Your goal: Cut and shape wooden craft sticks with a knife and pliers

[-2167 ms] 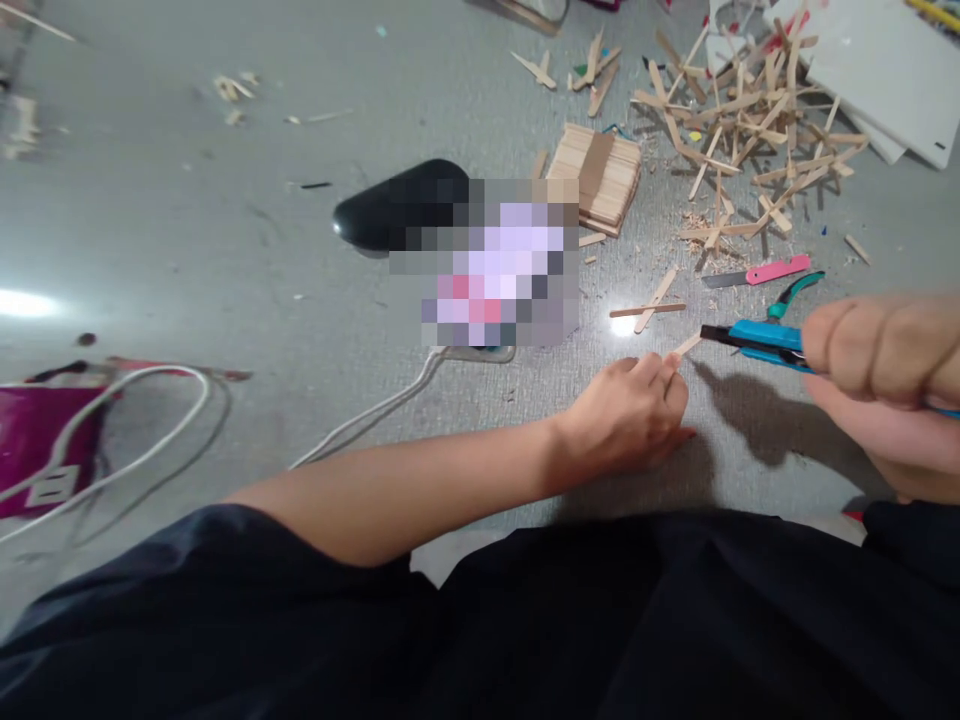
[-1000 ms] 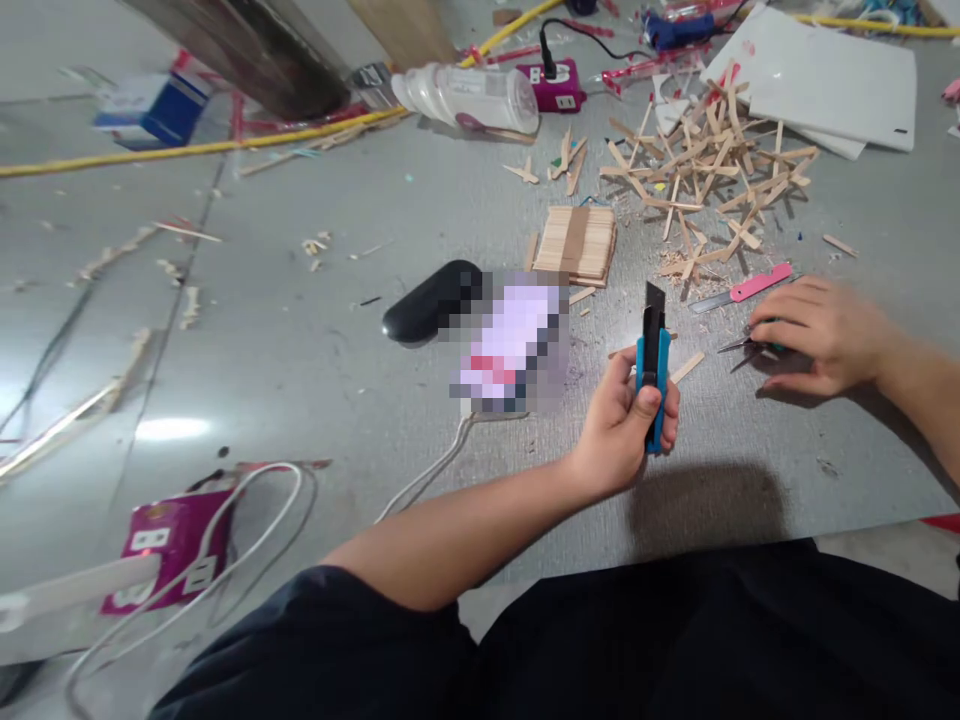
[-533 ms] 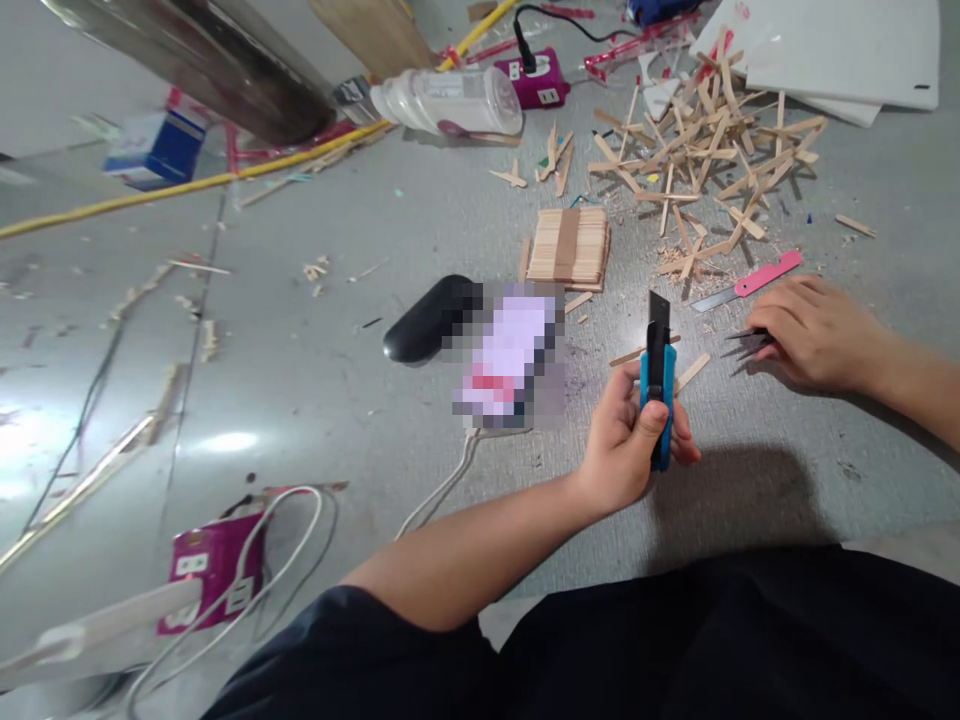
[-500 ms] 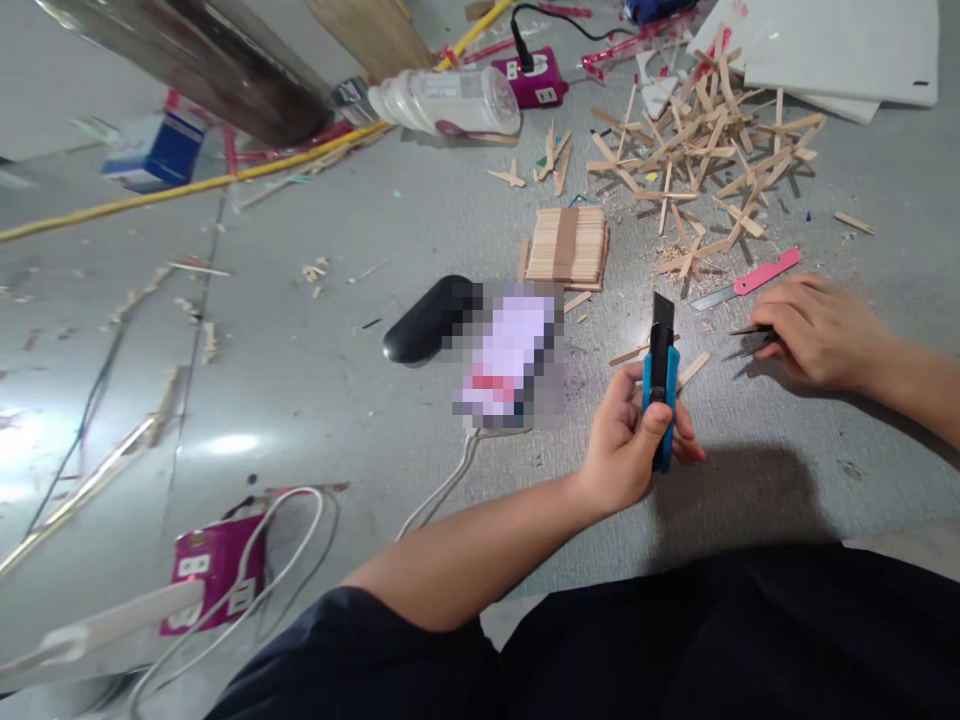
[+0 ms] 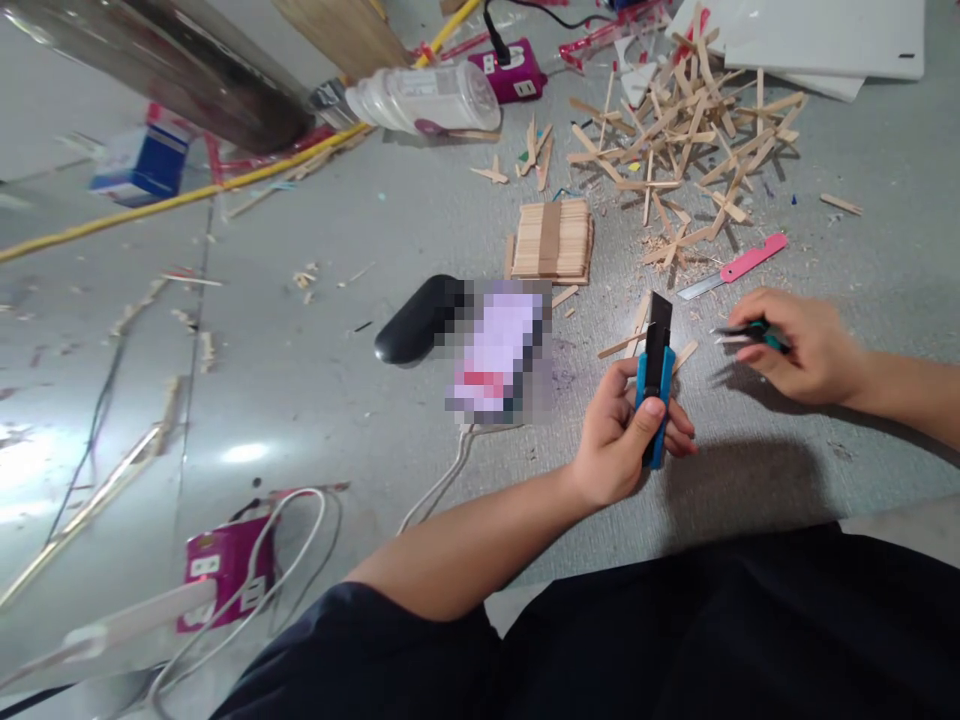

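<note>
My left hand (image 5: 619, 435) is closed around a blue utility knife (image 5: 655, 385), its dark blade pointing away from me. In my right hand (image 5: 810, 345) is a small pair of pliers (image 5: 759, 330) with green-and-black handles; their jaws point left toward the knife and stand a little apart. A gap separates the jaws from the knife. Loose wooden craft sticks (image 5: 619, 346) lie around the knife. Beyond my right hand rests a pink-handled blade (image 5: 752, 260), flat on the table.
A bundle of craft sticks (image 5: 553, 240) lies beyond a pixelated phone (image 5: 495, 345) and a black case (image 5: 420, 318). Star-shaped stick pieces (image 5: 690, 135) are heaped at the back right. A clear bottle (image 5: 427, 100) and purple power sockets (image 5: 225, 570) with cables are around.
My right hand has turned and moved slightly left, so the pliers' green handles now show. My left hand still holds the utility knife. The whole view has shifted a little.
</note>
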The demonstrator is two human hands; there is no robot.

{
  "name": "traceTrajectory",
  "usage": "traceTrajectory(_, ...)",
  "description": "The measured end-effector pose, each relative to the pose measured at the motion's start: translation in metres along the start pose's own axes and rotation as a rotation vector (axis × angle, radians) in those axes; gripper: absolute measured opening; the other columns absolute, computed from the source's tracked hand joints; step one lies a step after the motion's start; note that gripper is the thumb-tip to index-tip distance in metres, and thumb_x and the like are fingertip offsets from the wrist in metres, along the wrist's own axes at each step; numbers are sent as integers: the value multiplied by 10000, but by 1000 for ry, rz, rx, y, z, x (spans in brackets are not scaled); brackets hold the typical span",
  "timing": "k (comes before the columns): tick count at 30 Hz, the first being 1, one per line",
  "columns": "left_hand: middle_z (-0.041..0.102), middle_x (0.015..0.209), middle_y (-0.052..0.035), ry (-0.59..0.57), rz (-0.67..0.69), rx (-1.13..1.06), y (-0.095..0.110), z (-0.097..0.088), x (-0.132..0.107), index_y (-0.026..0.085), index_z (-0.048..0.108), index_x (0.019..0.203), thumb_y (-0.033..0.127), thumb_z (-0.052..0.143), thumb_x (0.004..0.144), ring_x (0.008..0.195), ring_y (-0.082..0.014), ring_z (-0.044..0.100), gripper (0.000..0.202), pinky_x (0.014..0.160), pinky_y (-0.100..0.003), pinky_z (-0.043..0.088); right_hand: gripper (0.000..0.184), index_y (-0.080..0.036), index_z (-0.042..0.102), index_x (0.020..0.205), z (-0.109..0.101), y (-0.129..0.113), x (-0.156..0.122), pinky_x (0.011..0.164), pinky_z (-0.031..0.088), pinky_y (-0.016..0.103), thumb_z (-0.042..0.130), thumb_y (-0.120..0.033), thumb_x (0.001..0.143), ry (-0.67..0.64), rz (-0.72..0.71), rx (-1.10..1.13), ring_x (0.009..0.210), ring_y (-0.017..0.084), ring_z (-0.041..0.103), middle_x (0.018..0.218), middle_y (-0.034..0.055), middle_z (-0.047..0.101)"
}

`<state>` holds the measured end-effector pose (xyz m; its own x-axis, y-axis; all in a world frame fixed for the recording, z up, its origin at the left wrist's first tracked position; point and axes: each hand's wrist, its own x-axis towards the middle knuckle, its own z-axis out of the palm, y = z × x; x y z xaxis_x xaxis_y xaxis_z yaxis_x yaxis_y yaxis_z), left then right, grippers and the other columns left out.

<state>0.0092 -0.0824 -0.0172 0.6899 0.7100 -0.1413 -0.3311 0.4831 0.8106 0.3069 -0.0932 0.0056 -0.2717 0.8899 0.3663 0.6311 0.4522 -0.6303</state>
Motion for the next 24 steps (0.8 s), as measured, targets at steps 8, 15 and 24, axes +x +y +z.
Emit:
traceTrajectory(8,880,905,24,7,39,-33,5,1,1,269,480,1353,528,766,1158,685,-165,873,432,627,-217,707,243,-281,651,1132,-2,3,-1,764,505,430,560,-503,1171,45,-113,-64,829,254,639,947,49,692)
traceTrajectory(15,873,893,17,-22,71,-35,6,-3,3,269,502,1349,506,694,1196,636,-161,848,341,561,-206,678,463,-361,562,1262,8,4,-2,963,574,554,839,-366,891,203,119,69,1045,331,668,1181,68,644)
traceTrajectory(24,735,791,89,-123,166,2,2,-3,4,302,511,1366,494,628,1226,537,-79,676,264,512,-144,606,282,-288,633,1280,11,-5,-1,1055,540,618,622,-505,1100,6,184,-85,1172,393,725,1227,121,763)
